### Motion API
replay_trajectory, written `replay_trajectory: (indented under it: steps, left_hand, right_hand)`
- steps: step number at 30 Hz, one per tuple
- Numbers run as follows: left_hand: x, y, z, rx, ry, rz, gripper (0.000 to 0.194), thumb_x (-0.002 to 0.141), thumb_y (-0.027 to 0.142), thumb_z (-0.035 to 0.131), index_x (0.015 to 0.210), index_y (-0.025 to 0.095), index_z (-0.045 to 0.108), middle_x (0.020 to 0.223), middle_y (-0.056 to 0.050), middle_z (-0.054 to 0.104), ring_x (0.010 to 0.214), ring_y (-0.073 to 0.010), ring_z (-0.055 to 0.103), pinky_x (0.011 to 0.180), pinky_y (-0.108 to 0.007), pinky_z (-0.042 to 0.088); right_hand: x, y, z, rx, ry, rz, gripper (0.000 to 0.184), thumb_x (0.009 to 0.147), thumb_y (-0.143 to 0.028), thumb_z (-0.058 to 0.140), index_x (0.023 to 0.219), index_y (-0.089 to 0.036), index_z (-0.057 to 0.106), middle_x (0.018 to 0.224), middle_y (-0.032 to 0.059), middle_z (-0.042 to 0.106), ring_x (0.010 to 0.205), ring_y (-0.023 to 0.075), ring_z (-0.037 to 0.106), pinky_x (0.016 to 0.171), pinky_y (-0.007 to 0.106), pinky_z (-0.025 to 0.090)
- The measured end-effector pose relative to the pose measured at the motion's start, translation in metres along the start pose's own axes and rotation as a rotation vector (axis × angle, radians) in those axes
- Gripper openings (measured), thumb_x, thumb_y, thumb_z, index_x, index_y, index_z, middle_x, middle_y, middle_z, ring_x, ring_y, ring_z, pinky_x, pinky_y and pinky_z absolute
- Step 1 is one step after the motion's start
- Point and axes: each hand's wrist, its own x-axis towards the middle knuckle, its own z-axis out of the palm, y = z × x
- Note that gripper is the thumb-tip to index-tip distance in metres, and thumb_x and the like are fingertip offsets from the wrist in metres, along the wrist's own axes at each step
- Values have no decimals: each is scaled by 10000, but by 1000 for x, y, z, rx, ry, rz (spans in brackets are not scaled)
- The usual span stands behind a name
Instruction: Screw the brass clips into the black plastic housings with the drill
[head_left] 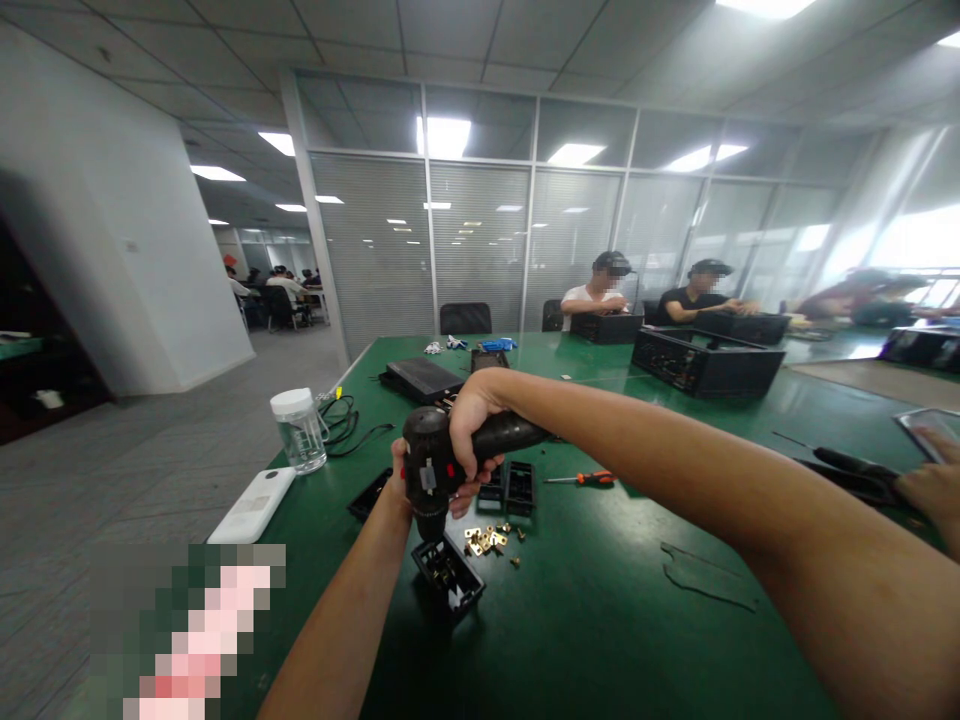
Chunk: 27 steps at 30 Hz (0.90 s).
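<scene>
A black power drill [427, 450] points down, its handle lying to the right. My right hand [474, 412] is closed round the handle. My left hand [400, 492] is closed against the drill's body from the left and below, partly hidden behind it. Under the chuck sits a small black plastic box [459, 592] with brass-coloured parts inside. The drill's tip reaches to this box's far end; whether it touches a screw is hidden. Right of the box lie several brass plates and screws [487, 541]. Behind them are more small black boxes [520, 487].
An orange-handled screwdriver [596, 479] lies to the right, and a bent dark wire [709, 590] nearer me. A clear bottle [298, 435], a white power bank [253, 505] and black cables [345, 425] are at left. Co-workers [600, 295] sit across the green table beside black cases [705, 360].
</scene>
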Motion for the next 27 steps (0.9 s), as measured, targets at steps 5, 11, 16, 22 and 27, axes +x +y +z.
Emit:
replay_trajectory:
  steps: [5, 11, 16, 22, 27]
  left_hand:
    - [2, 1, 3, 16, -12, -8, 1035, 448, 757, 683, 1180, 42, 523, 803, -58, 520, 613, -166, 494, 573, -307, 401]
    - [1, 0, 2, 10, 5, 3, 1024, 466, 763, 666, 1173, 35, 524, 796, -59, 522, 618, -168, 496, 572, -306, 389]
    - [1, -2, 1, 20, 0, 2, 1076, 459, 795, 659, 1203, 31, 515, 814, -63, 527, 615, -161, 492, 563, -295, 390]
    - [1, -2, 2, 38, -11, 11, 1091, 450, 829, 665, 1181, 30, 533, 781, -50, 515, 601, -149, 470, 553, -282, 380]
    - [2, -1, 2, 51, 14, -6, 1121, 430, 858, 631, 1183, 34, 529, 775, -49, 513, 592, -148, 467, 553, -287, 374]
  right_hand:
    - [1, 1, 0, 0, -6, -2, 123, 721, -151, 699, 803, -74, 649, 731, 40, 659, 553, 97, 601, 537, 182, 528]
    - [1, 2, 1, 10, 7, -8, 119, 722, -140, 687, 813, -78, 641, 722, 36, 654, 571, 94, 604, 555, 178, 536]
    - [2, 3, 2, 12, 7, -14, 129, 712, -143, 689, 809, -78, 635, 714, 32, 644, 571, 92, 597, 550, 174, 530]
    - [4, 3, 1, 12, -8, -7, 126, 693, -152, 701, 776, -81, 637, 719, 33, 643, 565, 92, 592, 541, 173, 526]
    - [4, 4, 2, 9, -4, -11, 109, 696, -151, 695, 757, -83, 636, 709, 35, 643, 561, 90, 587, 544, 173, 527]
